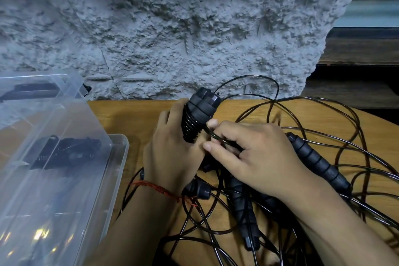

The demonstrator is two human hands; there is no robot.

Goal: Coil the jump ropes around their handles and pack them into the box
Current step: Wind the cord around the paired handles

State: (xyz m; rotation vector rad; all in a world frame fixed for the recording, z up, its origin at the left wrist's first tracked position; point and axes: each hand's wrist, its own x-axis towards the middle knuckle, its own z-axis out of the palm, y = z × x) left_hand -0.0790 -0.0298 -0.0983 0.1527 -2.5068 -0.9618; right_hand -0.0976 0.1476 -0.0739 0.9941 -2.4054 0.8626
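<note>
1. At the far left stood a clear plastic storage box (124, 157) on the light wooden table (133, 119). Its see-through lid (54, 119) slanted across it and blurred the view inside.
2. Through that lid showed a dark bundle of already coiled black jump ropes (64, 151) lying in the box.
3. The left hand (172, 153), with a red thread bracelet (155, 188) on the wrist, curled its fingers round a pair of black ribbed handles (201, 110). The handles were held together, tilted upright above the table, with several tight turns of cord wound round their middle.
4. The right hand (259, 153) sat just beside the left. Its thumb and fingertips pinched the thin black cord (212, 135) where it left the coil, and its other fingers were bent.
5. Under and between the two forearms lay more black foam-grip handles (241, 201) – partly hidden by the hands, so their number could not be told.
6. To the right another ribbed black handle (317, 162) lay at an angle on the table, its lower end behind the right wrist.
7. Loose loops of black cord (345, 179) sprawled over the right half of the table – crossing one another and the spare handles.
8. Behind everything rose a rough grey plastered wall (194, 28).
</note>
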